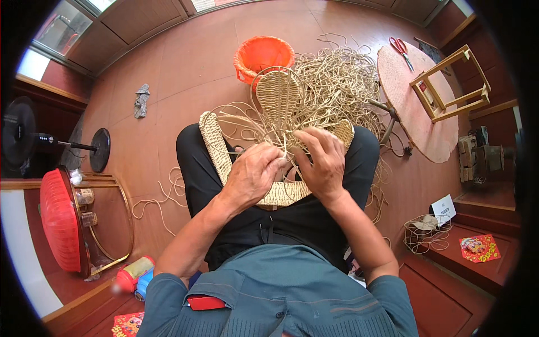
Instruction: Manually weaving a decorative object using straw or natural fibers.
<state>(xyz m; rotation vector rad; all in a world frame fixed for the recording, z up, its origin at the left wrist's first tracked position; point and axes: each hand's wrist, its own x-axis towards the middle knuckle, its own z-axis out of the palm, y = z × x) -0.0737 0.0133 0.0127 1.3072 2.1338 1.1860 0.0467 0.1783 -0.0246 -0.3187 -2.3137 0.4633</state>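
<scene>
On my lap rests a U-shaped frame (213,143) wrapped in tan woven cord, its lower bar (281,195) across my thighs. A rounded woven panel (279,92) stands up at its far middle, with loose cord strands (238,119) fanning out from the panel's base. My left hand (257,171) is closed, thumb and forefinger pinching strands of cord in front of the panel. Close beside it, my right hand (323,160) has its thumb and bent fingers apart, fingertips right by the same strands. The crossing point of the cords is partly hidden by my fingers.
A large heap of loose cord (339,84) lies beyond my right knee, near an orange bucket (264,53). To the right, a round board (393,84) carries red-handled scissors (400,50) and a small wooden frame (446,106). A black fan (22,135) stands left.
</scene>
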